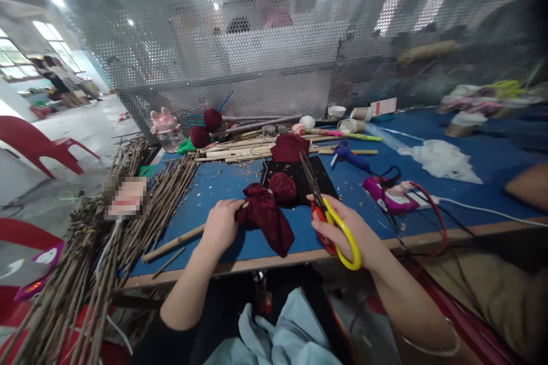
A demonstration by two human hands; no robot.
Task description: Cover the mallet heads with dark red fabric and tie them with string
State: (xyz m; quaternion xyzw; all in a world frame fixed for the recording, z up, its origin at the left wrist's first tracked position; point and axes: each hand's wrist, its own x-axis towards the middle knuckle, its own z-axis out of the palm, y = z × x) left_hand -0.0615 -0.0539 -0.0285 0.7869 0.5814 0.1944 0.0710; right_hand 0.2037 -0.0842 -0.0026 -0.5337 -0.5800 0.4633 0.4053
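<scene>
Maroon cloth, limp, wrinkled, near metal-bladed scissors

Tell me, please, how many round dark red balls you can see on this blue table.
3: one ball at the back, a second ball just left of it, and a third ball beside the dark red cloth at the left hand. Others may be hidden.

Scissors: red/yellow handles in R hand, blades fwd of it; dk-red cloth, crumpled, spreads rightward from L hand.
</scene>
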